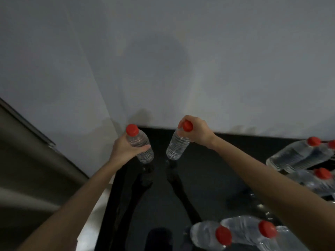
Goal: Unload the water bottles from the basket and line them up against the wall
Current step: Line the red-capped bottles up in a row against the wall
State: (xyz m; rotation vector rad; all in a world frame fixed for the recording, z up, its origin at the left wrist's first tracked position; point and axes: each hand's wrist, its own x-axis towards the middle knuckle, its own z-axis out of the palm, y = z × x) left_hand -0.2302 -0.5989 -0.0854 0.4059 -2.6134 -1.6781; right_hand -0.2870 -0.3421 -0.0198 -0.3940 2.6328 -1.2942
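Over at the left, the left hand (125, 151) wraps the body of one bottle (140, 145), nearly upright, close to the wall (181, 69). Right hand (197, 131) pinches the second bottle (177, 145) by its cap, base swinging left above the dark surface (208, 169), both just short of the wall.

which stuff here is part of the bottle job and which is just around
Part of the job:
- bottle in left hand
- bottle in right hand
- bottles at the right edge
- bottles at the bottom
- white wall

Just around:
- brown panel on the left
- black surface
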